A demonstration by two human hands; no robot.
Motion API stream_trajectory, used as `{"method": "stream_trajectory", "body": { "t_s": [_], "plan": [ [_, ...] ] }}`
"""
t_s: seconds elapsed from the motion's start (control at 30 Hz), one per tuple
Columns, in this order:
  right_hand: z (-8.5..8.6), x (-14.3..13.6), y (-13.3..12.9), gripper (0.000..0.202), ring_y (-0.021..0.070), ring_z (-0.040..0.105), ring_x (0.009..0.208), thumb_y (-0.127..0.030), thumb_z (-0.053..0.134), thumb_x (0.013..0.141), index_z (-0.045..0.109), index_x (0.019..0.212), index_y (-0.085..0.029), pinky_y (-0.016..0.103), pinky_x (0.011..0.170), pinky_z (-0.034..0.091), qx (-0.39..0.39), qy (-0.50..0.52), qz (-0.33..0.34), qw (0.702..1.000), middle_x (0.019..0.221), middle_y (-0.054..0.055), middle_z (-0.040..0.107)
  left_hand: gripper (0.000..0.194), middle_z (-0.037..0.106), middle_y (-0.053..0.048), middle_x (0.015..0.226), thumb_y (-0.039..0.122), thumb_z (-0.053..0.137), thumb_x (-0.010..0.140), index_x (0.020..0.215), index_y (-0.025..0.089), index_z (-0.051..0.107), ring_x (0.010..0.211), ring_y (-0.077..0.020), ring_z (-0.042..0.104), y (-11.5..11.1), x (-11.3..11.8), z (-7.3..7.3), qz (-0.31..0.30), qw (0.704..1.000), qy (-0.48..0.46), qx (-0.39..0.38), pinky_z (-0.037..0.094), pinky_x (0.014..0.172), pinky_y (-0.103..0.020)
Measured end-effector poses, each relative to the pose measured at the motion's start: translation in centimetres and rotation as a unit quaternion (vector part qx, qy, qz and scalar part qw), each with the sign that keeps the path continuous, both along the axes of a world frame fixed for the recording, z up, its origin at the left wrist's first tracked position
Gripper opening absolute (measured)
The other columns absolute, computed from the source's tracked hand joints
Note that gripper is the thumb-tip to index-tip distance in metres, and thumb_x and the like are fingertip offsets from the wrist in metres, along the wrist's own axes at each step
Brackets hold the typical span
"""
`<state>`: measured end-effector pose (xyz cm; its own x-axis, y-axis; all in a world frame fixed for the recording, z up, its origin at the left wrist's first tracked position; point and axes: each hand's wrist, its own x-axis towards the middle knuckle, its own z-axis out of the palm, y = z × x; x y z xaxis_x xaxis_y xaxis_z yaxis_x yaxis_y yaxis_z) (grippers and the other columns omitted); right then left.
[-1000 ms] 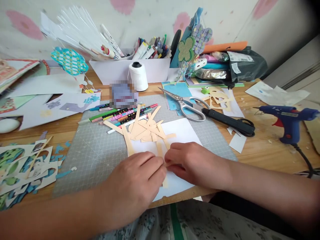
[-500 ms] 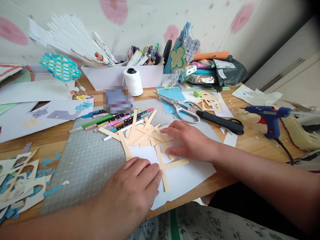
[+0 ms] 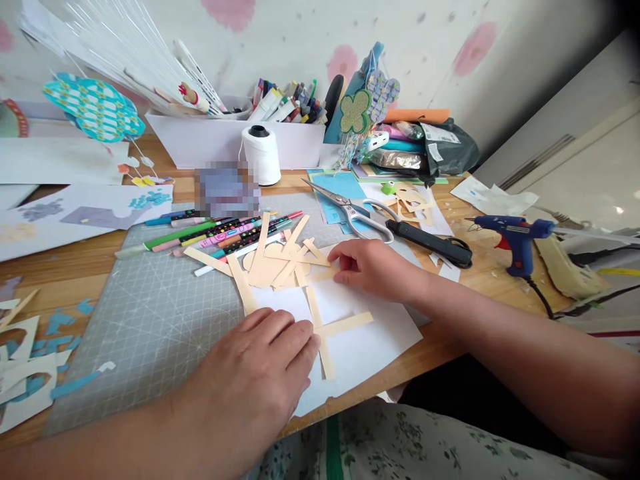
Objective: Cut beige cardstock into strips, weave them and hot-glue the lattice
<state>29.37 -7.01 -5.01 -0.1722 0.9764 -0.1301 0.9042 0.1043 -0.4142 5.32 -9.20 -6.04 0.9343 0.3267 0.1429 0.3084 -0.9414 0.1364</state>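
My left hand [image 3: 273, 373] lies on the white paper sheet [image 3: 370, 357], its fingers resting flat and side by side. Its fingertips touch or nearly touch crossed cream paper strips [image 3: 345, 325] on that sheet. At the upper right of the sheet, my right hand [image 3: 373, 267] has its thumb and fingers drawn together on a cream paper strip [image 3: 326, 274], most of which is hidden. Left of those fingers is a loose pile of cream paper pieces [image 3: 273, 263], both strips and rounded shapes.
Pens [image 3: 225, 237] lie behind the pile on a grey cutting mat [image 3: 165, 320]. Scissors [image 3: 357, 217], a black-handled tool [image 3: 430, 245] and a blue glue gun [image 3: 515, 237] are to the right. A white thread spool [image 3: 261, 157] stands at the back. Paper scraps [image 3: 25, 373] lie left.
My right hand has closed its spread fingers and drawn up beside the pile. The strip pieces under it beside the crossed strips have left that spot. My left hand stays on the sheet.
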Motion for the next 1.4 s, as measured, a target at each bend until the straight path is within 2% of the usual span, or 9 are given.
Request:
{"method": "stream_trajectory", "body": {
  "t_s": [0.13, 0.27, 0.43, 0.67, 0.87, 1.03, 1.23, 1.33, 1.4],
  "plan": [
    [-0.2, 0.2, -0.3, 0.007, 0.0136, 0.056, 0.066, -0.017, 0.068, 0.078, 0.068, 0.085, -0.017, 0.024, 0.060, 0.039, 0.011, -0.013, -0.036, 0.999, 0.077, 0.001, 0.067, 0.025, 0.068, -0.004, 0.098, 0.017, 0.066, 0.082, 0.106, 0.018, 0.067, 0.088, -0.0254, 0.059, -0.1, -0.1, 0.1, 0.003, 1.000, -0.003, 0.006, 0.052, 0.077, -0.046],
    [-0.1, 1.2, -0.7, 0.007, 0.0158, 0.055, 0.070, -0.023, 0.069, 0.079, 0.066, 0.082, -0.017, 0.027, 0.063, 0.038, 0.029, -0.044, -0.065, 0.996, 0.086, 0.005, 0.066, 0.024, 0.067, -0.004, 0.097, 0.017, 0.065, 0.082, 0.106, 0.018, 0.067, 0.088, -0.0253, 0.059, -0.2, 0.1, 0.3, 0.007, 1.000, -0.009, -0.002, 0.053, 0.079, -0.046],
    [-0.2, 1.4, -1.3, 0.008, 0.0167, 0.057, 0.071, -0.017, 0.062, 0.083, 0.065, 0.076, -0.017, 0.027, 0.063, 0.039, 0.028, -0.068, -0.067, 0.995, 0.085, 0.006, 0.066, 0.022, 0.066, -0.004, 0.095, 0.014, 0.063, 0.082, 0.102, 0.018, 0.067, 0.089, -0.0261, 0.058, 0.0, 0.1, 0.2, 0.007, 1.000, -0.016, -0.019, 0.053, 0.079, -0.046],
    [0.1, 1.7, -1.4, 0.014, 0.0184, 0.060, 0.078, -0.016, 0.056, 0.087, 0.068, 0.094, -0.017, 0.028, 0.070, 0.040, 0.038, -0.085, -0.053, 0.994, 0.095, 0.008, 0.068, 0.022, 0.065, -0.005, 0.095, 0.011, 0.060, 0.080, 0.099, 0.018, 0.067, 0.092, -0.0271, 0.058, 0.2, 0.1, 0.2, 0.004, 0.999, -0.034, -0.040, 0.050, 0.087, -0.049],
    [0.6, 2.0, 0.9, 0.012, 0.0170, 0.059, 0.068, -0.012, 0.059, 0.079, 0.070, 0.081, -0.018, 0.026, 0.062, 0.040, 0.018, -0.092, -0.039, 0.995, 0.078, 0.005, 0.070, 0.022, 0.065, -0.006, 0.098, 0.011, 0.057, 0.082, 0.100, 0.018, 0.066, 0.095, -0.0273, 0.057, 0.1, 0.2, 0.1, 0.004, 0.999, -0.016, -0.051, 0.049, 0.089, -0.051],
    [-0.1, 1.6, 1.7, 0.031, 0.0176, 0.062, 0.088, -0.019, 0.061, 0.084, 0.067, 0.115, -0.016, 0.027, 0.080, 0.045, 0.055, -0.095, -0.043, 0.993, 0.113, 0.011, 0.065, 0.021, 0.064, -0.005, 0.100, 0.013, 0.058, 0.083, 0.103, 0.019, 0.065, 0.097, -0.0271, 0.056, 0.0, 0.0, 0.1, 0.006, 0.999, -0.007, -0.048, 0.048, 0.091, -0.052],
    [-0.4, 0.8, 2.7, 0.013, 0.0185, 0.063, 0.087, -0.022, 0.057, 0.091, 0.068, 0.094, -0.016, 0.033, 0.079, 0.050, 0.038, -0.124, -0.056, 0.990, 0.102, 0.007, 0.067, 0.020, 0.064, -0.005, 0.098, 0.015, 0.060, 0.082, 0.101, 0.020, 0.065, 0.095, -0.0262, 0.057, 0.2, 0.1, 0.2, 0.010, 0.998, 0.012, -0.053, 0.047, 0.093, -0.050],
    [-0.4, 0.4, 3.1, 0.021, 0.0176, 0.064, 0.087, -0.034, 0.058, 0.095, 0.065, 0.101, -0.015, 0.037, 0.078, 0.054, 0.017, -0.140, -0.065, 0.988, 0.102, 0.005, 0.066, 0.021, 0.064, -0.004, 0.096, 0.015, 0.063, 0.080, 0.101, 0.020, 0.064, 0.094, -0.0258, 0.057, 0.2, 0.1, 0.0, 0.007, 0.999, 0.000, -0.042, 0.046, 0.092, -0.048],
    [-0.4, 0.4, 3.1, 0.022, 0.0170, 0.064, 0.086, -0.036, 0.058, 0.095, 0.064, 0.102, -0.016, 0.036, 0.076, 0.054, 0.014, -0.145, -0.069, 0.987, 0.103, 0.005, 0.066, 0.022, 0.064, -0.003, 0.094, 0.018, 0.067, 0.079, 0.100, 0.021, 0.064, 0.092, -0.0249, 0.057, 0.2, 0.0, -0.2, 0.002, 0.999, -0.024, -0.032, 0.046, 0.092, -0.047]
  ]
}}
